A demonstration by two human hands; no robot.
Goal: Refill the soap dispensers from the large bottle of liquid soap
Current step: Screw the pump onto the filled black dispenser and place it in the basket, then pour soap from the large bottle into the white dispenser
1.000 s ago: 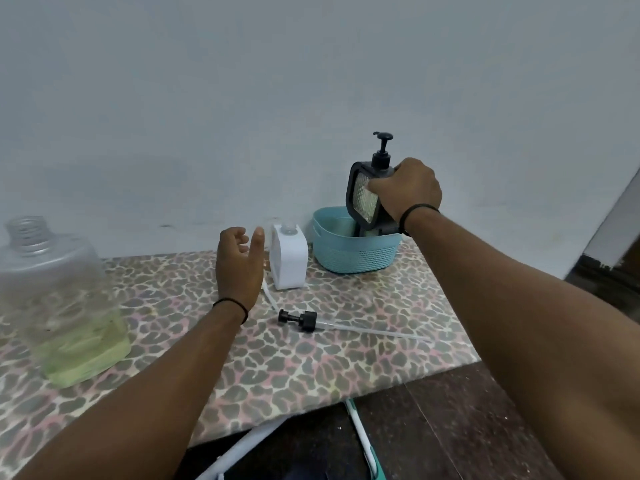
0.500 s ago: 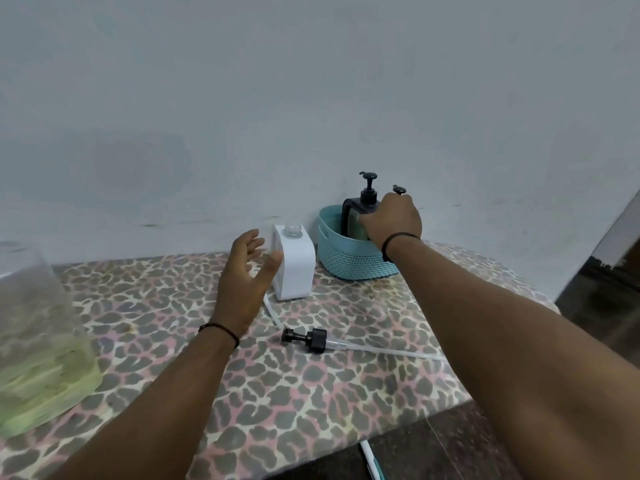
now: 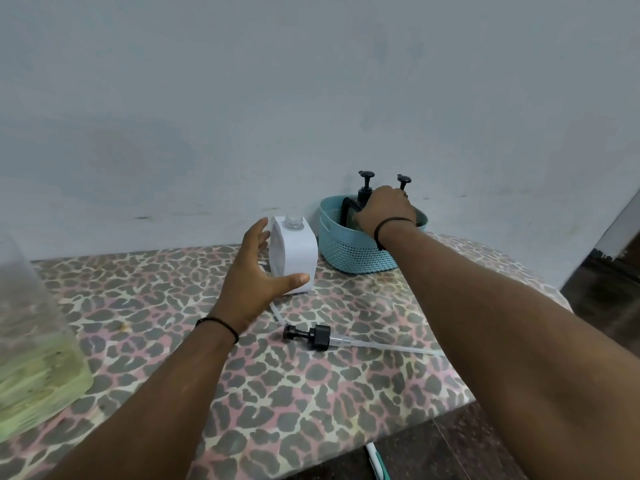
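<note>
A white soap dispenser point(image 3: 296, 253) stands uncapped near the wall. My left hand point(image 3: 254, 275) is spread around its left side with straight fingers, the thumb lying across its front base. My right hand point(image 3: 384, 210) reaches into the teal basket point(image 3: 349, 252) and grips a black-framed dispenser point(image 3: 348, 209) with a black pump point(image 3: 366, 183). A second pump top point(image 3: 403, 180) rises behind my hand. The large clear bottle point(image 3: 33, 358) of yellow-green soap stands at the far left, blurred and partly cut off. A loose black pump with a clear tube point(image 3: 313, 336) lies on the table.
The table point(image 3: 311, 403) has a leopard-print cover and stands against a pale wall. Another clear tube point(image 3: 277, 312) lies beneath my left hand. Dark floor and a white and teal handle point(image 3: 377, 460) show past the front edge.
My right hand has lowered the black-framed dispenser down into the teal basket. My left hand has moved right and forward to the white dispenser and spread around it.
</note>
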